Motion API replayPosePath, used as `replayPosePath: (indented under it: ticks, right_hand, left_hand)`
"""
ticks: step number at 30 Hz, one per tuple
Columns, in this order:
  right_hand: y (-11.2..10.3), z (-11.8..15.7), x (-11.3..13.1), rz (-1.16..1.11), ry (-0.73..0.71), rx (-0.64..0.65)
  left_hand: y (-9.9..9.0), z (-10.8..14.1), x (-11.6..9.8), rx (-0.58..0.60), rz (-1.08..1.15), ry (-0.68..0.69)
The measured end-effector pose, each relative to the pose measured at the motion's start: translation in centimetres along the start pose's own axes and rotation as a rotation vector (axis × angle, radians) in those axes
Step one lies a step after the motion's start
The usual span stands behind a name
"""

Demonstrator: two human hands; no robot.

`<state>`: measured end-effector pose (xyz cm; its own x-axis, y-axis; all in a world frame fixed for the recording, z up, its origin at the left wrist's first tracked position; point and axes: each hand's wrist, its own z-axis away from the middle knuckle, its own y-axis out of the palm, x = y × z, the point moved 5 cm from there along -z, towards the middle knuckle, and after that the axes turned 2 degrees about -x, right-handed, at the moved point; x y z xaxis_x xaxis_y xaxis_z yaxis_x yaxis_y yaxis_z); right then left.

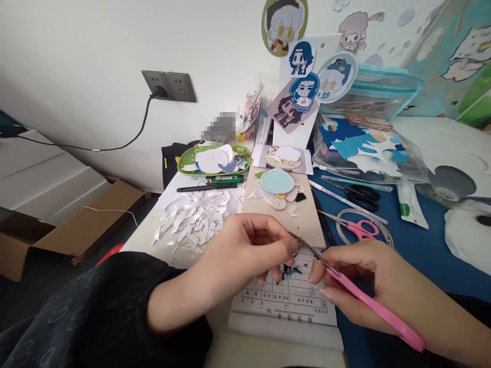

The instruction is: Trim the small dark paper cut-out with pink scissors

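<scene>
Over a printed white form sheet (291,299) on the worktop (422,245), the left hand (245,250) pinches a tiny dark paper scrap (288,270), mostly hidden by fingers. The right hand (368,286) grips pink-handled metal scissors (345,281); their blades point up-left toward the scrap, handles partly cut off.

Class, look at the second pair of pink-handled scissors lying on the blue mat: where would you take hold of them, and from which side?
Take the pink-handled scissors by their finger loops, coming from above on the right. The loops lie flat and uncovered at that end, while the closed blades point left toward the tan board.
</scene>
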<state>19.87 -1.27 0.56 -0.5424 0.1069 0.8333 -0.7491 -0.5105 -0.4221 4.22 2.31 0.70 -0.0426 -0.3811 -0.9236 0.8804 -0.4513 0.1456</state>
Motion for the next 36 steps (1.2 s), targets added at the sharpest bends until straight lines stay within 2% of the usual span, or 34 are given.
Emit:
replayPosePath:
  ticks: [6,11,15,23,29,36]
  right_hand:
    - [0.3,-0.1,0.2,0.029,-0.036,-0.014]
    - [0.5,-0.3,-1.1,0.153,-0.123,-0.086]
    - [0.5,-0.3,-1.2,0.147,-0.109,-0.106]
    - [-0.1,0.4,0.5,-0.020,-0.092,-0.019]
    - [0.1,0.3,0.7,-0.006,-0.053,0.054]
    - [-0.2,0.1,0.5,0.065,-0.048,0.072]
  left_hand:
    - [0.0,0.0,0.1,-0.004,0.021,0.026]
    - [0.1,0.0,0.0,0.004,0.025,0.027]
    - [0.0,0.0,0.0,-0.001,0.042,0.034]
    - [0.2,0.2,0.0,-0.015,0.035,0.037]
    - [0.0,0.1,0.3,-0.046,0.037,0.001]
    - [0.1,0.2,0.3,-0.050,-0.003,-0.032]
